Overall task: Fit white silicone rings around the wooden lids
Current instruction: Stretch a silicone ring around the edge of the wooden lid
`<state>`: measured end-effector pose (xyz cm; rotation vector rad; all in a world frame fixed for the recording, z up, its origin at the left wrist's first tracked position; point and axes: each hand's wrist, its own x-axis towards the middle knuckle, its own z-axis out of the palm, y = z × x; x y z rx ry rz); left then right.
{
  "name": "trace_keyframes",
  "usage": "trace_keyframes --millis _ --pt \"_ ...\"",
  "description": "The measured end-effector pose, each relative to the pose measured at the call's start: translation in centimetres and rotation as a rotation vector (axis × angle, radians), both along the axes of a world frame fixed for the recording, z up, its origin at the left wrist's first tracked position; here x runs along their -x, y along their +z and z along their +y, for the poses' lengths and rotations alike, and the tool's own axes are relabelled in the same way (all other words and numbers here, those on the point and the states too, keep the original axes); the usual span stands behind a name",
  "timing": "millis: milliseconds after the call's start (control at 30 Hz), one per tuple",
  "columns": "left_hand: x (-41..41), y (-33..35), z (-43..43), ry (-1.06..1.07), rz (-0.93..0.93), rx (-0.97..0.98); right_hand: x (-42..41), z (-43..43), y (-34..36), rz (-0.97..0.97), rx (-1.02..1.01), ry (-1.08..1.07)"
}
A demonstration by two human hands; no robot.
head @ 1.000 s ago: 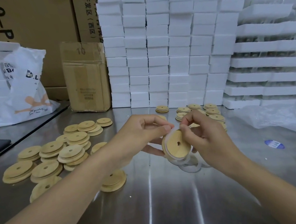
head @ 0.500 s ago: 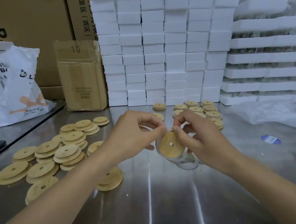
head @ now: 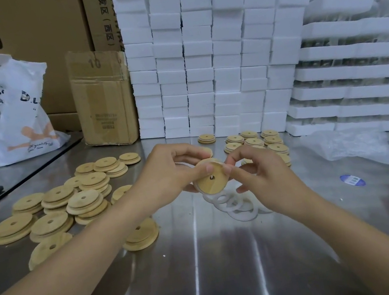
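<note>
Right now a round pale wooden lid (head: 212,181) with a small centre hole is held tilted above the shiny steel table (head: 205,259), flat face toward the camera. A translucent white silicone ring (head: 196,189) shows along its lower left edge. The left hand (head: 167,174) pinches the lid's left rim, thumb on its face; the right hand (head: 263,175) pinches the upper right rim. Several loose white rings (head: 237,204) lie on the table just beneath, and bare wooden lids (head: 54,211) are heaped to the left.
</note>
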<state>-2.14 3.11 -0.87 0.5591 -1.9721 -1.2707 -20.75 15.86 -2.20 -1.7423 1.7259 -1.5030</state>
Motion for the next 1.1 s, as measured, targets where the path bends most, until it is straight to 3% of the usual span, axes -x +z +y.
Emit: trace_keyframes --millis 233,567,900,1100 --pt "-0.1 -0.1 -0.2 -0.074 -0.037 -0.046 1.1 0.4 1.0 -0.066 -0.154 0.080" --pt "-0.2 -0.2 -0.1 -0.101 -0.055 0.032 1.5 0.5 0.9 -0.177 -0.192 0.150" --pt "0.0 -1.0 -0.7 -0.223 0.102 -0.282 1.2 0.6 1.2 -0.219 -0.102 0.100" --pt "0.2 -1.2 -1.2 -0.231 0.149 -0.335 0.7 0.1 1.1 -0.228 0.106 0.074"
